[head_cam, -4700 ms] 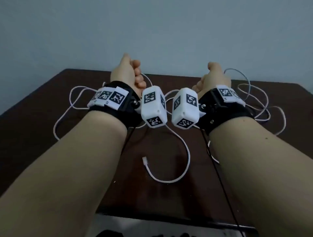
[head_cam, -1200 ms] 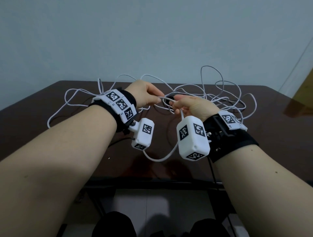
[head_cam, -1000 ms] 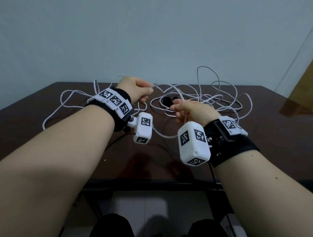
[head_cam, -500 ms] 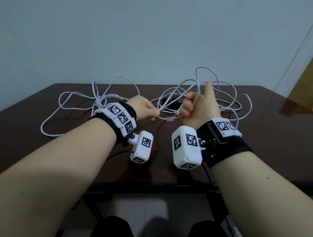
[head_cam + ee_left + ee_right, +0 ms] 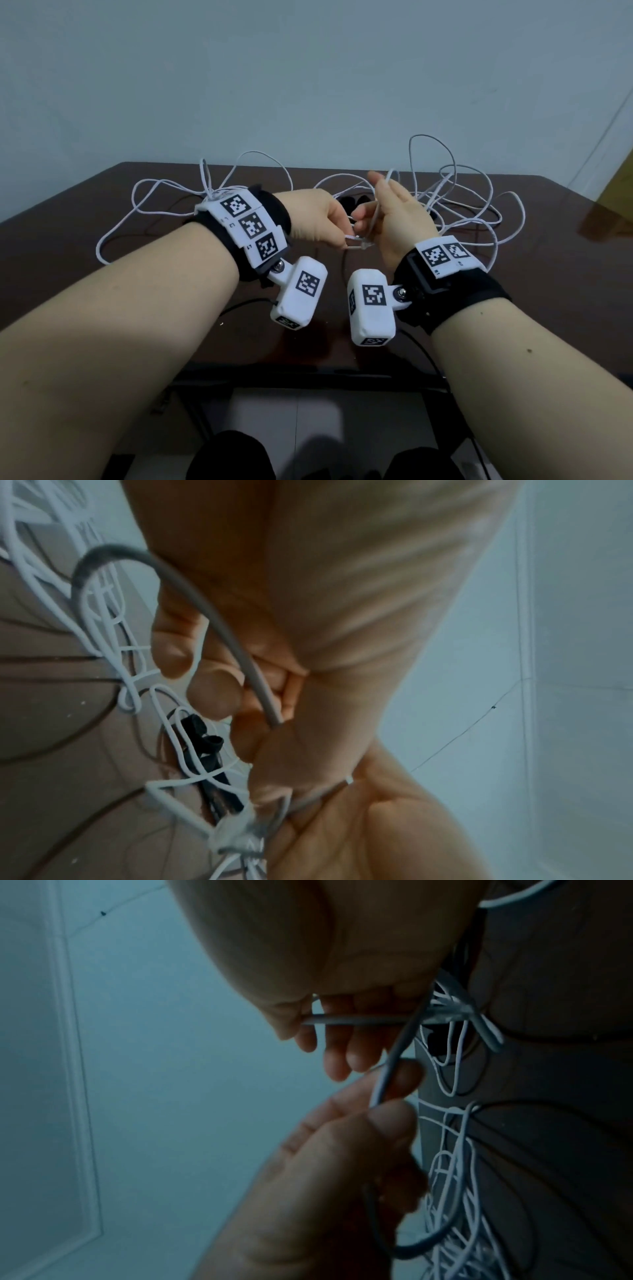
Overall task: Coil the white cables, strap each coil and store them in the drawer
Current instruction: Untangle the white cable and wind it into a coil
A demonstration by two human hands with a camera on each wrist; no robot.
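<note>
Nearest us, both hands are raised just above the dark table (image 5: pixel 565 260), close together. Our left hand (image 5: pixel 310 219) pinches the plug end of a white cable (image 5: pixel 356 246) between thumb and fingertips. Our right hand (image 5: pixel 397 219) stands edge-up, thumb up; the strand runs up across its palm, nipped between thumb and forefinger in the right wrist view. Whether the remaining fingers close on it, we cannot tell.

Behind the hands, the remaining white cables (image 5: pixel 472 205) lie as loose tangled loops across the table, some arching up off it. Black straps (image 5: pixel 202 739) sit among them at centre.

Handling call: cable is light, thin, limp but springy; loops will pop open unless pinned. Hold near the plug, feed slack with the other hand, keep turns clamped until strapped. Tangle may snag when pulled.

No drawer or other container is visible, so contents unknown.
</note>
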